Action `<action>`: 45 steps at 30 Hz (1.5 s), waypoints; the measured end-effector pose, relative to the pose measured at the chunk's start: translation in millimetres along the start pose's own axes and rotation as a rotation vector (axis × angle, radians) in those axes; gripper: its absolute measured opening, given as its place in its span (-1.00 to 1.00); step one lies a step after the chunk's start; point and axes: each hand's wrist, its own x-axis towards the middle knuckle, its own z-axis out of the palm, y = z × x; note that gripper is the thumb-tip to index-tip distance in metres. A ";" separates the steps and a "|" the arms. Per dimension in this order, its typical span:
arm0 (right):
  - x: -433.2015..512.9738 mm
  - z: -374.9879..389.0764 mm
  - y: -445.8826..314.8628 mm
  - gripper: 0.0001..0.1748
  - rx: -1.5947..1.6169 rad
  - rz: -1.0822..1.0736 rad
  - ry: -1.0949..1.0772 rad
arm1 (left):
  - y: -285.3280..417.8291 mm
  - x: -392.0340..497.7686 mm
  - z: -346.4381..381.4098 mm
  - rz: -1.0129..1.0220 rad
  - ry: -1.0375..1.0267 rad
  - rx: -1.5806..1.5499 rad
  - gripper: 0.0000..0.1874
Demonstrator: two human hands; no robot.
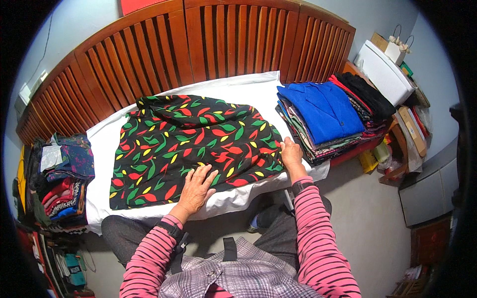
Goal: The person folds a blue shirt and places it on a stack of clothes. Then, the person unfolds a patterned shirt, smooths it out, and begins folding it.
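A black garment [201, 141] printed with red, green and yellow leaves lies spread on a white sheet [100, 149] in front of me. Its far part is rumpled and doubled over, while the near edge runs fairly straight. My left hand [198, 189] rests palm down on the cloth near that edge, fingers slightly apart. At the garment's right end is my right hand [292, 153], its fingers bent against the cloth's edge; whether they pinch the fabric is hidden.
A tall stack of folded clothes topped by a blue jacket [320, 111] stands just right of my right hand. Folded black clothing [367, 93] lies beyond it. More folded clothes [70, 160] are piled at the left. A slatted wooden headboard [238, 41] borders the far side.
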 end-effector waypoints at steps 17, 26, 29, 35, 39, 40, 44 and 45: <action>-34.2 -42.5 -36.8 -0.82 0.066 -0.426 -0.214 | 1.8 -3.5 -1.0 -0.025 0.065 -0.071 -0.30; -43.1 -41.1 -43.3 -0.83 -0.250 -0.462 -0.173 | -2.7 -10.3 -8.7 -0.025 0.160 -0.209 -0.39; -42.8 -51.1 -51.6 -0.85 -0.318 -0.487 -0.112 | -6.9 -6.3 -15.9 -0.079 0.239 -0.252 -0.49; -48.7 -49.0 -89.5 -0.61 0.110 -0.795 -0.035 | -11.0 29.7 -23.2 -0.050 0.301 -0.128 -0.51; -66.9 -26.2 -108.3 -0.24 0.148 -0.962 -0.143 | -1.7 43.6 -6.5 -0.054 0.116 0.056 -0.18; -75.1 -19.9 -108.2 -0.15 0.040 -0.933 -0.208 | -2.6 43.4 -2.3 -0.103 0.048 0.074 -0.16; -86.8 -6.1 -96.2 -0.04 -0.174 -0.762 -0.338 | -9.5 38.3 10.2 -0.167 -0.043 0.110 -0.09; -86.7 -5.6 -91.8 -0.02 -0.186 -0.740 -0.336 | -10.4 37.0 12.9 -0.176 -0.059 0.124 -0.08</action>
